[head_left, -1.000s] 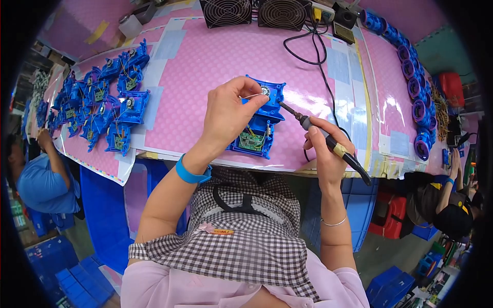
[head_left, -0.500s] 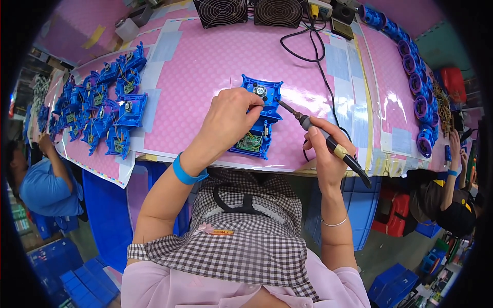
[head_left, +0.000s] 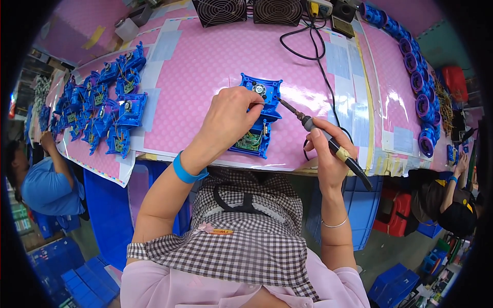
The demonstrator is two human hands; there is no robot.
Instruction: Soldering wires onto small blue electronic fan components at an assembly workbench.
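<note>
At the pink-covered table, in the head view, the left hand appears to pinch a thin wire over an open blue housing, just below its round silver component. The right hand grips a soldering iron, its tip at the housing's right edge, contact too small to tell. The step in hand looks like wire placement, and the next move likely calls for a still pinch and a carefully steered tip.

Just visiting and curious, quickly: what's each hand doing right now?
Left hand: closed, pinching a thin strand.
Right hand: closed around a soldering iron.
</note>
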